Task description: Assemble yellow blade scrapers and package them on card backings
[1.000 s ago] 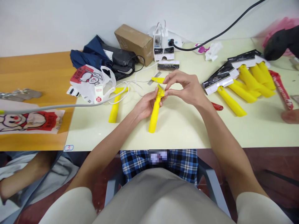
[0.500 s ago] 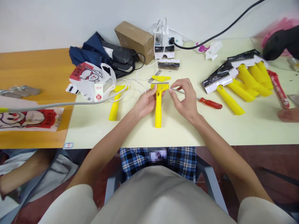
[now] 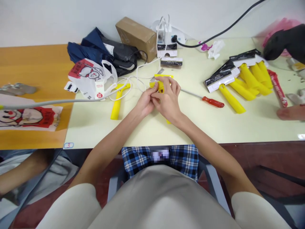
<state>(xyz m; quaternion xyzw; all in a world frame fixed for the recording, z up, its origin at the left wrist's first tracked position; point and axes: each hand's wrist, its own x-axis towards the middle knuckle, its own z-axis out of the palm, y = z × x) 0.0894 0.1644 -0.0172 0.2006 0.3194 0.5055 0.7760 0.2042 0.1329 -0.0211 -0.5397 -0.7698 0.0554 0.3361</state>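
My left hand (image 3: 147, 101) is closed around the head of a yellow scraper (image 3: 160, 86). Bent over the same head, my right hand (image 3: 168, 98) has its thumb and fingers gathered against it, hiding most of the handle. Whether something small is between those fingertips cannot be seen. Just behind the hands lies a yellow blade cover (image 3: 166, 75), partly hidden, near a loose metal blade (image 3: 158, 73). A screwdriver (image 3: 213, 101) with a red handle rests on the table to the right. Another yellow scraper (image 3: 117, 103) lies to the left under a white cable.
Several yellow scrapers (image 3: 232, 98) with black-and-white cards are piled at the right. At the back stand a cardboard box (image 3: 137, 36) and a power strip (image 3: 179, 39). A plastic bag (image 3: 89, 78) lies at the left. Another person's hand (image 3: 290, 113) shows at the right edge.
My right hand has moved left from beside the screwdriver shaft onto the scraper head. The scraper's handle has swung to the right and is now mostly covered.
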